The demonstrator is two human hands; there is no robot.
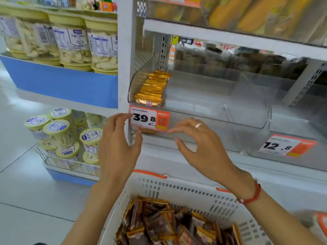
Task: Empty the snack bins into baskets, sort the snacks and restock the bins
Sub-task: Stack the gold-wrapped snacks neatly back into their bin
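A clear plastic snack bin (247, 117) sits on the white shelf, with an orange price tag (149, 120) reading 39.8 on its front. A neat row of gold snack packets (154, 89) stands along the bin's left side; the other part of the bin looks bare. Below it a white basket (185, 190) holds several brown and gold snack packets (168, 225). My left hand (118, 149) hovers in front of the tag's left edge with fingers loosely spread, holding nothing. My right hand (200, 147) floats just right of the tag, fingers relaxed and empty.
A second clear bin (292, 131) with a 12.8 tag (286, 145) sits to the right. Left shelves carry yellow-lidded tubs (74, 45) of pale snacks, and more tubs (62, 137) lie in a wire basket near the floor. Wrapped goods fill the shelf above.
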